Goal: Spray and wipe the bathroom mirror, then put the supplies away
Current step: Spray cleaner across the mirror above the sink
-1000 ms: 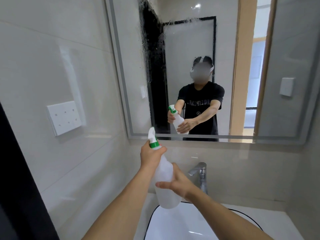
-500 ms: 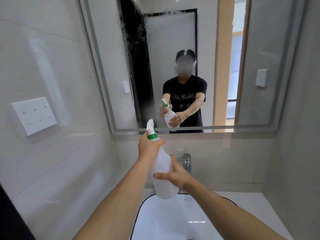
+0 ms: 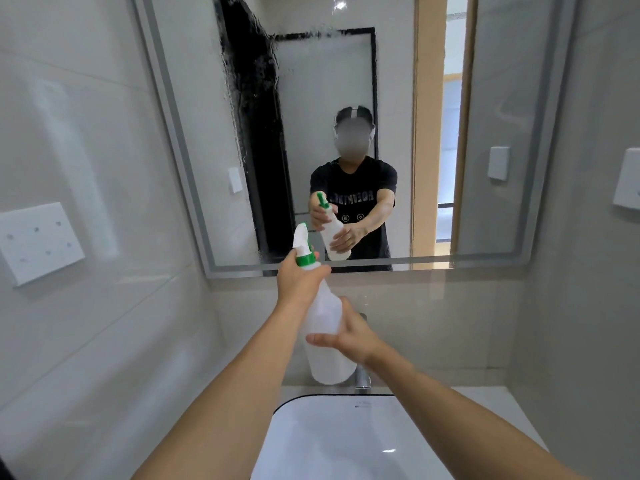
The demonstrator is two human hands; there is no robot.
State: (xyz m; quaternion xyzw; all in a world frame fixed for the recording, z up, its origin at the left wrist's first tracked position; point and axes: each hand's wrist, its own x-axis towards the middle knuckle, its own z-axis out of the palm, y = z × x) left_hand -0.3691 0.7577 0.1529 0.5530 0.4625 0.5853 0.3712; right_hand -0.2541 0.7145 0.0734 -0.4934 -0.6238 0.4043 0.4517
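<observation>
A white spray bottle (image 3: 325, 327) with a green collar and white trigger head is held up in front of the mirror (image 3: 346, 98), nozzle toward the glass. My left hand (image 3: 299, 280) grips its neck just below the trigger. My right hand (image 3: 349, 336) holds the lower body from the right, fingers wrapped behind it, thumb on the front. Water droplets and streaks cover the left-centre part of the mirror. The mirror reflects a person holding the same bottle. No cloth is in view.
A white basin (image 3: 346, 438) with a dark rim lies below my arms. A chrome tap (image 3: 362, 377) stands behind it, mostly hidden by the bottle. A white socket plate (image 3: 40, 242) is on the left tiled wall. Another white plate (image 3: 627, 183) is on the right wall.
The view has shifted a little, placing the mirror more centrally. The bottle stays upright in both hands at about the same height; the grips are unchanged.
</observation>
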